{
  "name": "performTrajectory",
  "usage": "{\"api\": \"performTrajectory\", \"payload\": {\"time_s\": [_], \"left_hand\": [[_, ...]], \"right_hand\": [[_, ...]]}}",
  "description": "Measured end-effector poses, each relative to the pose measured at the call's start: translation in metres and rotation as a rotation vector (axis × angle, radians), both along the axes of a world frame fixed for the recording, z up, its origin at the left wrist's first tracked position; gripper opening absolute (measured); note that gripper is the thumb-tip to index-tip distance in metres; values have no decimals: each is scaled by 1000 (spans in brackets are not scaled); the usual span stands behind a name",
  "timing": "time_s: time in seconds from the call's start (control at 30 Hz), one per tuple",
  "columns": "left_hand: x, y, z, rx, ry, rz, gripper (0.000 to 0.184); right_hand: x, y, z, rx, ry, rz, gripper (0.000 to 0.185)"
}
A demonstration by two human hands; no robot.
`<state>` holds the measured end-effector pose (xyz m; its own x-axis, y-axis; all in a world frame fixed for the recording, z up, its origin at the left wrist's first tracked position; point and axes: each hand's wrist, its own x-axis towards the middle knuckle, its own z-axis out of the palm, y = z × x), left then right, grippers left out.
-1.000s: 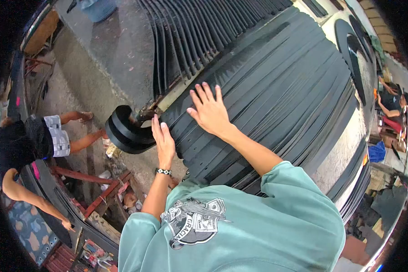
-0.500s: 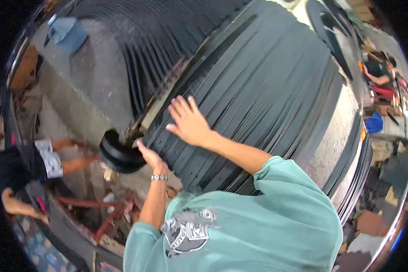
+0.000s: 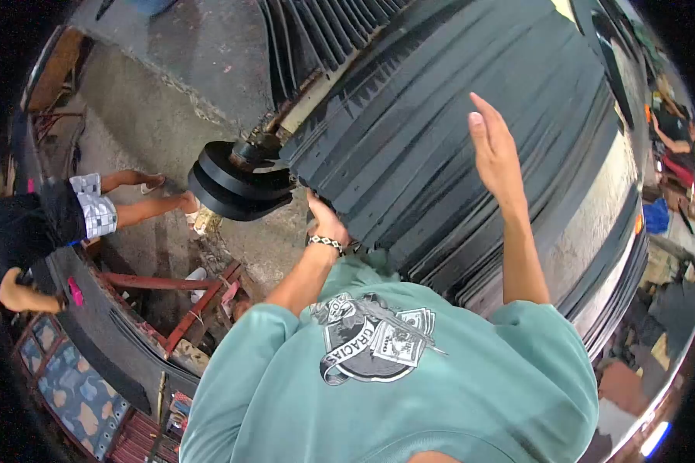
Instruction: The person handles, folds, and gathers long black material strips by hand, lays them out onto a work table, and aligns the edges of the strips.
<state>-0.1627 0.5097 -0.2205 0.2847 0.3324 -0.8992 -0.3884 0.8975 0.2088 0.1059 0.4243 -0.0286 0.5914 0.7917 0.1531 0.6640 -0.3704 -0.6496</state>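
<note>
Person in a black top and pale checked shorts is well to the left of the landmark, a broad fan of flat, dark grey strips overlapping lengthwise. Between them are a red angular frame and, nearer the fan, thick curved black bands beside its left corner. Narrow, wavy black strips line up beyond its upper-left edge. The left hand, wearing a black-and-white bracelet, is at the fan's lower-left edge, its fingers partly hidden there; I cannot tell whether they grip. The right hand is open over the fan's middle, fingers straight and together, seen edge-on; contact is unclear. Right of the fan, a pale, worn table surface shows, then a bright blue item.
</note>
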Motion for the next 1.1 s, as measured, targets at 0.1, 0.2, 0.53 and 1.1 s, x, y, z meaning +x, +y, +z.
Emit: {"api": "performTrajectory", "payload": {"time_s": [0.1,0.2,0.53,1.1], "left_hand": [[2,3,39,22,-69,-76,87],[-29,1,7,-55,-104,-108,88],[27,-31,14,67,102,-68,96],[11,-50,43,-187,-170,-202,82]], "right_hand": [[-42,-50,30,-44,38,-153,49],[-98,-107,55,-76,52,-288,50],[-299,-272,37,-60,215,-831,50],[-398,-304,16,-484,222,-719,54]]}}
